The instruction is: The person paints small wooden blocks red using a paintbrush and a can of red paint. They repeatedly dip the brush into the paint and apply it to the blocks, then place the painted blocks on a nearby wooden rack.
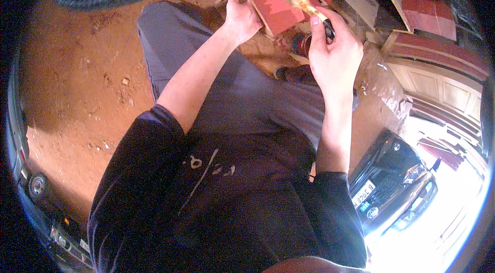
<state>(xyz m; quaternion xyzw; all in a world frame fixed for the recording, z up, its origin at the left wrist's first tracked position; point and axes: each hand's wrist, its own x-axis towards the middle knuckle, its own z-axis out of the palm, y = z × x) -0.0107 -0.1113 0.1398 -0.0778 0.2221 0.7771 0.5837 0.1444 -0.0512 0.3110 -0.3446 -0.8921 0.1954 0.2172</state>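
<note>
My left hand (243,19) holds a wooden board (272,11) by its near left edge, with the thumb along the rim. The board's face is coated in red, darker and wet-looking in a jagged patch. In my right hand (334,46) is a paintbrush (305,4), gripped near its black handle end. Its blurred bristles lie over the upper part of the board; whether they touch the face I cannot tell. Below the board, partly hidden by my right hand, stands a small container (303,44) with red on it.
More red-painted boards (425,9) lie at the upper right. Beyond my right hand are a clear plastic sheet (381,75) and a panelled wooden piece (433,79). A black car (394,180) stands at the lower right, other vehicles (38,186) at the left. Bare reddish ground (85,79) bears small stones.
</note>
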